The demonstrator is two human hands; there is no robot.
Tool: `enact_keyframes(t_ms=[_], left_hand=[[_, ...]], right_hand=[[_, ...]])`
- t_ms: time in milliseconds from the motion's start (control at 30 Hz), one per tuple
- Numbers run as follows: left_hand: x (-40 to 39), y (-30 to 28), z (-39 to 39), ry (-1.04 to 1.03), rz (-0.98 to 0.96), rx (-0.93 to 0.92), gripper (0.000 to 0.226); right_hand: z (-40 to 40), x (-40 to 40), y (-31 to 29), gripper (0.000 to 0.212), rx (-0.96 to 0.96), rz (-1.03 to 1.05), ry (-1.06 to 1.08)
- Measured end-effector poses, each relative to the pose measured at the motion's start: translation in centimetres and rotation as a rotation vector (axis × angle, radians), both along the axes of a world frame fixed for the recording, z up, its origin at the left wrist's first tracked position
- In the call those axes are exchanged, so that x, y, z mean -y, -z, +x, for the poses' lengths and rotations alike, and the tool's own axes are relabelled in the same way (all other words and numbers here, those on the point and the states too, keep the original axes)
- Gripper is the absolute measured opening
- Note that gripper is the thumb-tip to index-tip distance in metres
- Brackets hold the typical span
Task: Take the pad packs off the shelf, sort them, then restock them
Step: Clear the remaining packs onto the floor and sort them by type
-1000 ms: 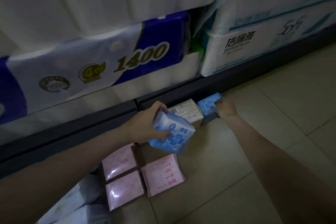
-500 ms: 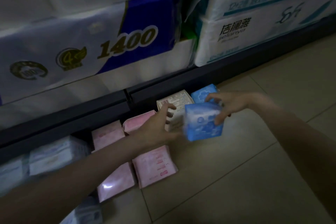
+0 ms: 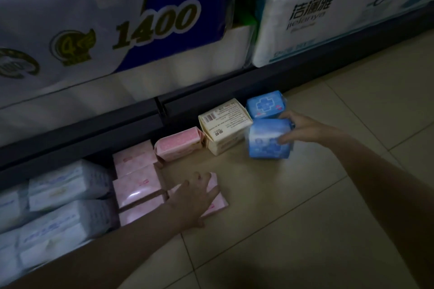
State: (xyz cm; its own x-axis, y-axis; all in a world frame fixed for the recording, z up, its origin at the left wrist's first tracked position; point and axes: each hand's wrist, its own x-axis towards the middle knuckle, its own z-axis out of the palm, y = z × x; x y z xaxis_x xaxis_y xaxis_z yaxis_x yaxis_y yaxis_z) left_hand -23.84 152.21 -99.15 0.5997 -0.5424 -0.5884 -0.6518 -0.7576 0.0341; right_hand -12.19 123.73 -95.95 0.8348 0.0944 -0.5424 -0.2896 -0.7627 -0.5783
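Observation:
My right hand [image 3: 303, 128] grips a blue pad pack [image 3: 267, 139] standing on the floor tiles, just in front of a second blue pack [image 3: 265, 103]. A cream pack [image 3: 223, 124] stands to their left, then an upright pink pack [image 3: 179, 144]. My left hand [image 3: 193, 196] lies flat with spread fingers on a pink pack [image 3: 217, 204] lying on the floor. More pink packs [image 3: 136, 183] lie left of it, and several pale blue-white packs [image 3: 65, 183] are at the far left.
A dark shelf base [image 3: 117, 129] runs across the view above the packs. On the shelf sit big tissue bundles, one blue and white marked 1400 [image 3: 155, 26], one white [image 3: 328, 19]. Beige floor tiles [image 3: 305, 218] spread to the right and front.
The blue pack passed from my left hand to my right, which set it down by the other blue pack. My left hand dropped onto a flat pink pack.

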Motion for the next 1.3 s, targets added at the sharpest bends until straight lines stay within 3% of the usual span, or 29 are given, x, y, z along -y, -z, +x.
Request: enact_keyframes(t_ms=[200, 300, 333, 400, 433, 467, 533, 567, 667, 733, 800, 933, 1033, 1100, 1167, 1300], left_hand=[[0.5, 0.4, 0.0, -0.052, 0.044, 0.016, 0.092], [-0.1, 0.1, 1.2, -0.123, -0.044, -0.043, 0.087], [-0.3, 0.9, 2.2, -0.158, -0.156, -0.139, 0.082], [-0.6, -0.1, 3.3, -0.242, -0.510, -0.735, 0.050], [-1.3, 0.9, 3.8, -0.199, -0.587, -0.885, 0.035], [-2.0, 1.1, 4.4, -0.272, -0.635, -0.890, 0.030], [-2.9, -0.7, 5.2, -0.341, -0.601, -0.344, 0.051], [-3.3, -1.0, 5.6, -0.273, -0.470, -0.075, 0.060], [-3.4, -2.8, 5.2, -0.035, -0.369, 0.341, 0.054], [-3.8, -2.1, 4.8, 0.121, -0.428, 0.524, 0.033], [-4.2, -1.3, 4.7, 0.217, -0.457, 0.527, 0.049], [-4.1, -1.5, 4.9, 0.297, -0.431, 0.551, 0.065], [-4.1, -1.7, 5.8, 0.247, -0.345, 0.590, 0.050], [-4.2, -1.6, 6.1, 0.234, -0.297, 0.627, 0.034], [-4.4, -1.4, 6.5, 0.182, -0.278, 0.637, 0.039], [-4.9, -1.2, 6.2, 0.102, -0.309, 0.607, 0.064]], right_hand=[[1.2, 0.7, -2.7, 0.046, -0.155, 0.220, 0.214], [2.0, 0.4, -3.7, 0.047, -0.138, 0.110, 0.114], [2.4, 0.2, -4.2, 0.048, -0.111, 0.005, 0.022], [3.2, -0.7, -4.9, 0.053, -0.045, -0.234, -0.203], [3.4, -1.3, -5.1, 0.054, -0.019, -0.314, -0.294], [3.7, -2.0, -5.2, 0.055, -0.010, -0.364, -0.358], [3.7, -3.3, -5.3, 0.056, 0.003, -0.467, -0.470], [3.6, -3.8, -4.9, 0.058, 0.024, -0.563, -0.528], [2.0, -5.3, -3.5, 0.062, 0.253, -0.915, -0.765], [0.8, -5.6, -2.0, 0.063, 0.556, -0.925, -0.856], [0.2, -5.1, -1.2, 0.068, 0.610, -0.840, -0.809], [0.1, -3.0, -0.5, 0.088, 0.336, -0.709, -0.508], [-0.1, -2.4, 0.0, 0.094, 0.260, -0.467, -0.297], [0.0, -2.3, 0.0, 0.090, 0.270, -0.422, -0.273], [0.3, -2.5, -0.4, 0.085, 0.283, -0.501, -0.376], [0.9, -3.6, -0.2, 0.080, 0.321, -0.885, -0.647]])
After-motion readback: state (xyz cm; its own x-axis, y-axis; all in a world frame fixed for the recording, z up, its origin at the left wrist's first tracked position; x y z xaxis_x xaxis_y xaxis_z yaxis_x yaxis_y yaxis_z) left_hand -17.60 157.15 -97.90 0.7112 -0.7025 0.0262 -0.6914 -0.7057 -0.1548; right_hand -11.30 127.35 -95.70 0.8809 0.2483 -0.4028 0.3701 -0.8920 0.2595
